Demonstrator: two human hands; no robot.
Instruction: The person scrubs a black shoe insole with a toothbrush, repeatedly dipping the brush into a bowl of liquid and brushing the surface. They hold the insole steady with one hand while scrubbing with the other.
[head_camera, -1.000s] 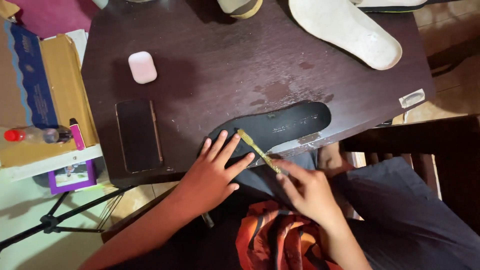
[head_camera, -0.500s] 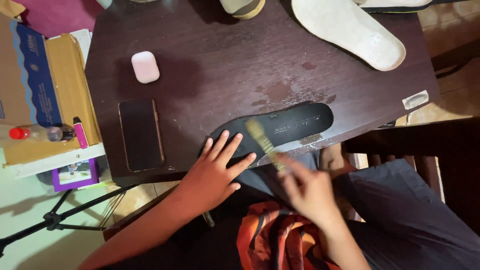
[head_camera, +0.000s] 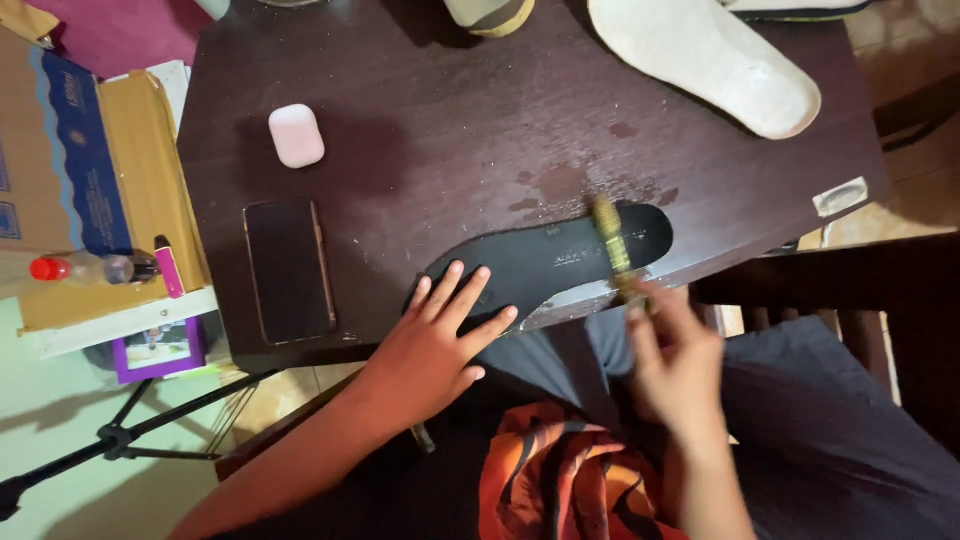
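We're pinning the black insole (head_camera: 545, 265) flat at the table's (head_camera: 420, 120) near edge, left hand (head_camera: 435, 345) spread wide, right hand (head_camera: 675, 370) gripping the brush (head_camera: 612, 243) (blurry). Probably best scrubbing away from the pinned end.

black insole (head_camera: 540, 265), white sole (head_camera: 705, 60), pink case (head_camera: 296, 135)

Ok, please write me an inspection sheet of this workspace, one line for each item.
Surface: dark table, wet patches near the insole.
Job's things: black insole flat at the table edge; brush on it.
Clutter: white insole, phone, pink case.
Grippers: left hand flat, pressing on the black insole; right hand grips the brush, blurred.
Cables: nothing seen.
Surroundings: cardboard box, bottle, tripod legs, orange cloth on lap.
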